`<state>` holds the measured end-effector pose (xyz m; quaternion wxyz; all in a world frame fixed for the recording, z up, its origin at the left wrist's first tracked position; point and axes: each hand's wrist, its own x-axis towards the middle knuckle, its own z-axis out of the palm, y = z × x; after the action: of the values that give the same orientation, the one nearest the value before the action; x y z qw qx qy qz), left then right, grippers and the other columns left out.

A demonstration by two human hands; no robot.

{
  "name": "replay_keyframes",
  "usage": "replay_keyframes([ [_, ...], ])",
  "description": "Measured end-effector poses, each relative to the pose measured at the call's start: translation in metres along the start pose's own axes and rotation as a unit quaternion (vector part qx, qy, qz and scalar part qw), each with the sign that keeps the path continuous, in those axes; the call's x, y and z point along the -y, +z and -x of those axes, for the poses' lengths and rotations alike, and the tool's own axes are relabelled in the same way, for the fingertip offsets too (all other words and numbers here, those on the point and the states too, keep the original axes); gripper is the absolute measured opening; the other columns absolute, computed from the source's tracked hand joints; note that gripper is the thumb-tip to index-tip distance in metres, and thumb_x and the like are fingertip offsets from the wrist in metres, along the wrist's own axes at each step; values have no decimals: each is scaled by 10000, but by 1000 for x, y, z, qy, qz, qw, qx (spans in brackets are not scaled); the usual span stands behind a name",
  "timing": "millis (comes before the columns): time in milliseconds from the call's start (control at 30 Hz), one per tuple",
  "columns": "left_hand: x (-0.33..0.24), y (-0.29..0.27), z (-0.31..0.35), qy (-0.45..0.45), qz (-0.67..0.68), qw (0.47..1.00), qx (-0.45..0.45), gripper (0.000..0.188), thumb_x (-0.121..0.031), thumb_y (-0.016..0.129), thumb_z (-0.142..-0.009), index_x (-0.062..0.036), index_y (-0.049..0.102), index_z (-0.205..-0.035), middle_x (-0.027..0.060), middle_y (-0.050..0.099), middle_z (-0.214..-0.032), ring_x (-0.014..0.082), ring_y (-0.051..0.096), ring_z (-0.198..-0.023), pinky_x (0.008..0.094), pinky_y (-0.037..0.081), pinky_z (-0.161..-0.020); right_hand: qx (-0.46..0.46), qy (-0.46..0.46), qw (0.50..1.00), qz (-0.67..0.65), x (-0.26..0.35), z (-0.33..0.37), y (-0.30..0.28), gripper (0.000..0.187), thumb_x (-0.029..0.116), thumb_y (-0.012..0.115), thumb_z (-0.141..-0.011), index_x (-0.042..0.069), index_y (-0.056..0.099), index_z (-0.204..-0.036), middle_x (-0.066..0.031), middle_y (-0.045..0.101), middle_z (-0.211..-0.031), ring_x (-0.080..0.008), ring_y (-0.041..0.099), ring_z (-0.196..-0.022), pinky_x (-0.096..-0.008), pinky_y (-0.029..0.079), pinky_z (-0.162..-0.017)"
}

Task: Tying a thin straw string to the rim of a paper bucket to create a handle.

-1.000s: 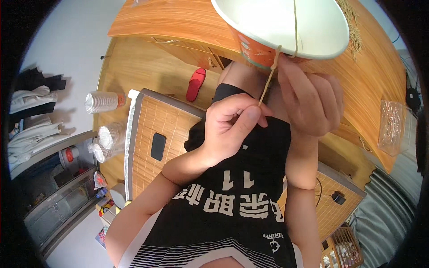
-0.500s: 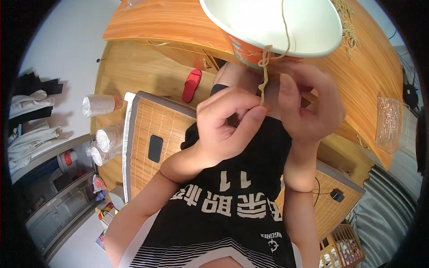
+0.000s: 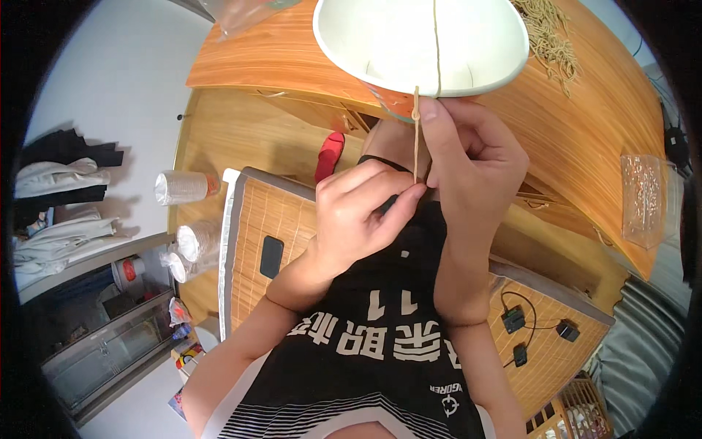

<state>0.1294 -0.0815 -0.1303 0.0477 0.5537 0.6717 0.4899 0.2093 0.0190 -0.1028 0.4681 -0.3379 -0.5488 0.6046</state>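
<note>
A thin tan cord (image 3: 417, 150) stretches straight up and down between my hands, with a small knot or loop near its upper part. My left hand (image 3: 358, 208) pinches the lower end between thumb and forefinger. Beside the knot, my right hand (image 3: 479, 161) has its thumb and fingers closed on the cord. From there the strand runs up over the rim of a large white-lined paper bucket (image 3: 391, 99) with an orange outside and across its opening. The fingertips of my right hand partly hide how the strands join.
On the wooden desk (image 3: 607, 110) lies a pile of tan cords (image 3: 552, 47), right of the bucket. A clear plastic box (image 3: 643, 201) sits at the right edge. A mat with a phone (image 3: 272, 256) and black adapters (image 3: 514, 320) is beside me. Stacked cups (image 3: 183, 188) stand left.
The looser, bunched knot has become smaller and the cord is now taut. My right hand has moved left and closed onto it. The bucket appears shifted left in view.
</note>
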Motion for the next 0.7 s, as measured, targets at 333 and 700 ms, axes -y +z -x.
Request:
replay_keyframes([
  [333,6,-3,1,-15,32,998,-61,99,-11,742,-744,-33,679,-817,60,633,-719,109,491,-459,240,359,-406,72,137,969,-190,-1,2,-5,183,132,689,-865,-22,695,-963,7,608,-623,-4,416,-423,-164,273,-374],
  [700,11,-10,-1,14,9,999,-40,112,-17,756,-739,-27,686,-826,70,644,-763,149,565,-533,258,438,-463,20,152,971,-182,0,1,12,198,154,707,-861,-27,681,-937,20,595,-603,1,407,-412,-164,254,-373],
])
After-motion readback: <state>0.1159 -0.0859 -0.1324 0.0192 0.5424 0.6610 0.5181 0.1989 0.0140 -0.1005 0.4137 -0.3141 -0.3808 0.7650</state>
